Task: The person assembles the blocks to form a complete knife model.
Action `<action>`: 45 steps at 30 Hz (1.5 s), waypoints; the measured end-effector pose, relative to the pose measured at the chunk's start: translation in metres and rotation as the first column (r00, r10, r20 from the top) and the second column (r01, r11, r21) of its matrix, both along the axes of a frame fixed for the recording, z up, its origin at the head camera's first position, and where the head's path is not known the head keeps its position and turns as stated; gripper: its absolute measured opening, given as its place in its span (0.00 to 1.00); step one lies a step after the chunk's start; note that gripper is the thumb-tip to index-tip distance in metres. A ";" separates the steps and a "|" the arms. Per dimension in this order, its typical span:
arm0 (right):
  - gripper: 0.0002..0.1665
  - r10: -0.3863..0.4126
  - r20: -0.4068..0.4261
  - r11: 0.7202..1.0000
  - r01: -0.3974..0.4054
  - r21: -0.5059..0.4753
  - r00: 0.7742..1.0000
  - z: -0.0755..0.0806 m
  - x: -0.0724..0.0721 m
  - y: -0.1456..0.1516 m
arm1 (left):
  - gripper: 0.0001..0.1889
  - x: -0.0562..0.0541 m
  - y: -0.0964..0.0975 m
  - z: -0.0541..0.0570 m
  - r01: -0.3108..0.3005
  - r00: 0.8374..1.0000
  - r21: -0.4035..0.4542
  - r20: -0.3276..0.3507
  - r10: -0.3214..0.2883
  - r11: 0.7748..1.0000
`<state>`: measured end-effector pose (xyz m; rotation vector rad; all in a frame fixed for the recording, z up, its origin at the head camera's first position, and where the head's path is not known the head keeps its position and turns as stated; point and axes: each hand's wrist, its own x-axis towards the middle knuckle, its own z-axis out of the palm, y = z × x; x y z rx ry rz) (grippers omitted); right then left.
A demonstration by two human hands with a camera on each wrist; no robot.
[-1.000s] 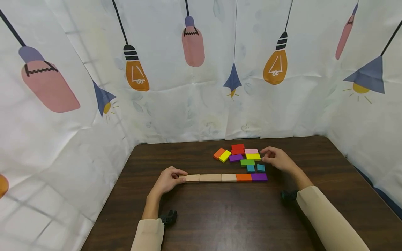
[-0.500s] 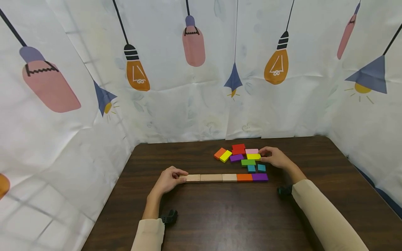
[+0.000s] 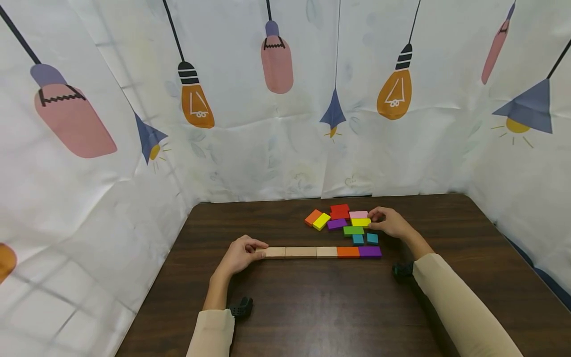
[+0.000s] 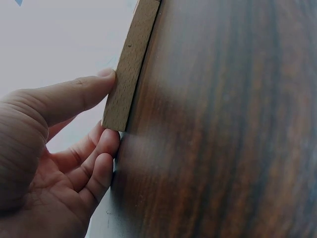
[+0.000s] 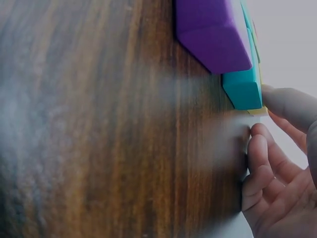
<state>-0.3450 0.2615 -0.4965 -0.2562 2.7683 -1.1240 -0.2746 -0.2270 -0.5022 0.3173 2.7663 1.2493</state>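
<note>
My left hand (image 3: 240, 255) pinches the left end of a straight row of blocks, on a plain wooden block (image 3: 275, 253). In the left wrist view the thumb lies on that wooden block's side (image 4: 126, 74) and the fingers curl at its end. The row continues with more plain blocks (image 3: 301, 252), then an orange block (image 3: 348, 252) and a purple block (image 3: 370, 252) at its right end. My right hand (image 3: 389, 222) holds the right end of a yellow block (image 3: 361, 222) between thumb and fingers. In the right wrist view teal and purple blocks mostly hide it.
Around the yellow block lie red blocks (image 3: 340, 212), a pink block (image 3: 358, 214), a green block (image 3: 353, 230) and another purple block (image 3: 336, 224). Two teal blocks (image 3: 358, 239) sit just behind the row. Farther left are another orange block (image 3: 313, 217) and a second yellow block (image 3: 321, 221).
My right hand has moved slightly left and its fingers have come onto the yellow block. The left hand stays at the row's end. The blocks keep their layout.
</note>
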 end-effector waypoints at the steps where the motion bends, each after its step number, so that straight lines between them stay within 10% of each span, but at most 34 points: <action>1: 0.17 -0.001 0.001 1.000 0.001 -0.001 1.000 0.000 0.000 0.000 | 0.09 0.000 0.000 0.000 0.001 1.000 0.001 0.000 -0.001 1.000; 45: 0.21 -0.009 -0.031 0.999 0.007 -0.051 0.999 0.005 0.015 0.016 | 0.08 -0.001 -0.001 -0.001 -0.003 1.000 0.009 -0.005 0.003 1.000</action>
